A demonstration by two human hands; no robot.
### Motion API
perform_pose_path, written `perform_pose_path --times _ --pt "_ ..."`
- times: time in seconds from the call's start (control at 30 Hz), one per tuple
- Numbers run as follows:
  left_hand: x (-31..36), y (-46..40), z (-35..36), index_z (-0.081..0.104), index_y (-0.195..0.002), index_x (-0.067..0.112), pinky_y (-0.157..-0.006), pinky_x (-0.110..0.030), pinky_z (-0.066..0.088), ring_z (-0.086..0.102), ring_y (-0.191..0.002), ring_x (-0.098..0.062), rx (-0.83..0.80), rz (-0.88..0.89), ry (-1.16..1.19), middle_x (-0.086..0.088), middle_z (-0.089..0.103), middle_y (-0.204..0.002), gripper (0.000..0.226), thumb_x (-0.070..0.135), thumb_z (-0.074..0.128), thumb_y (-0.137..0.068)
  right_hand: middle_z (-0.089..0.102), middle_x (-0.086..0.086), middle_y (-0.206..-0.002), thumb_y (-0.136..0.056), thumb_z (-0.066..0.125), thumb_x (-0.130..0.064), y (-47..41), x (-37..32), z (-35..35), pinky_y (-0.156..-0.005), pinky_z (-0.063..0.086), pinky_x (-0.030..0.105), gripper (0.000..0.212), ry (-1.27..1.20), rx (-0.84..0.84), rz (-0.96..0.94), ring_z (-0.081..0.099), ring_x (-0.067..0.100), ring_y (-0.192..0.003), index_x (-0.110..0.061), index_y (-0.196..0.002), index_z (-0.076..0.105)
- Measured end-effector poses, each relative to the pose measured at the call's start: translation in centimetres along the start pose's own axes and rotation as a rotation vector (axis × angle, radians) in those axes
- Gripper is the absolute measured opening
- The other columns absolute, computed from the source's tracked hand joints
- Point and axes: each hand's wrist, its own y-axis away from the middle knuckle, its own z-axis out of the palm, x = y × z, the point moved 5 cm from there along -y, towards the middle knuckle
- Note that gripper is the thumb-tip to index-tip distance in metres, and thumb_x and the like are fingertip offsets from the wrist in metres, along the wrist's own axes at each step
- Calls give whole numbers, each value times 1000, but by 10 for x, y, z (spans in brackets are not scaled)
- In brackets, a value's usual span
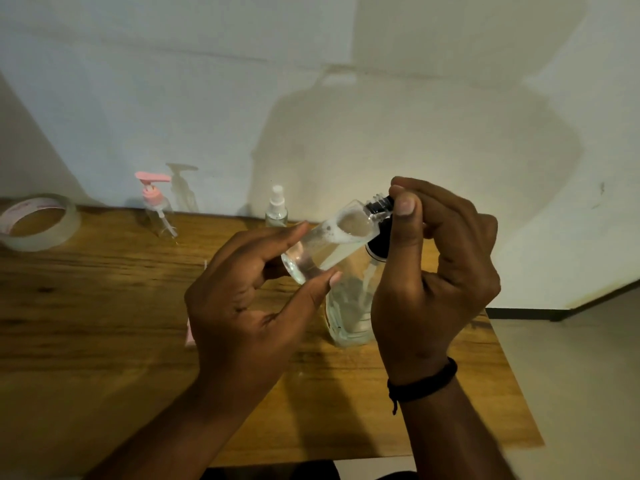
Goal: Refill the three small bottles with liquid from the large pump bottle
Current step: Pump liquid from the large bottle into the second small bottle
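Worktop (104, 341): wooden, filling the lower half of the frame; a spill here would spread toward the front edge.
Large pump bottle (349, 317): clear, standing at centre right, mostly hidden behind both hands; its dark collar sits just under the right hand, so a careless knuckle could knock it over.
Left hand (249, 306): thumb and fingers lightly curled around the base of the small bottle, holding it tilted in the air above the worktop; the light hold could let wet plastic slip.
Right hand (433, 271): fingers and thumb pinching the black cap at the neck, probably screwing it on, though the view is too poor to say which way.
Small bottle (329, 244): centre of the frame, slanted neck-up to the right, partly full with foam inside; if the cap is cross-threaded, liquid may leak out.
Tape roll (38, 221): far left edge, well apart.
Pink pump bottle (157, 206): upper left, upright, looks nearly empty.
White spray bottle (276, 207): upright beside the wall, behind the left hand.
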Motion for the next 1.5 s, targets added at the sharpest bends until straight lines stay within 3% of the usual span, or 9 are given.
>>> perform_pose_path --times 0.23,0.43,1.1,1.27,1.5 --pt "-2 0 0 69 -120 4 -82 -29 63 74 -106 -15 -6 -14 -9 -4 72 -114 44 21 86 -83 77 4 -102 -101 62 -12 4 9 2 -85 41 28 11 -16 9 21 68 40 -88 -15 -99 72" --pt "1 -1 -1 69 -120 2 -81 -28 63 74 -106 -15 -11 7 -33 -6 73 -114 43 22 85 -85 77 4 -100 -100 64 -9 1 6 -1 -86 43 31 11 -2 35 -1 70 33 -89 -12 -97 74" --pt "-4 2 3 69 -122 5 -81 -36 64 73 -107 -18 -19 -28 5 -4 72 -115 44 22 85 -84 77 4 -99 -100 62 -11 3 9 1 -86 42 29 12 -54 25 58 70 38 -89 -16 -96 73" --pt "1 0 1 67 -120 5 -84 -26 62 73 -107 -15 7 9 -19 -5 72 -115 45 19 87 -83 77 2 -100 -100 63 -12 0 2 0 -85 41 27 11 -35 19 29 68 39 -87 -16 -98 73" --pt "-2 1 4 67 -120 6 -83 -29 62 73 -108 -17 -7 -12 4 -5 71 -115 44 20 86 -83 77 3 -100 -101 61 -13 3 8 1 -85 42 28 12 -46 36 56 68 40 -88 -17 -98 72"
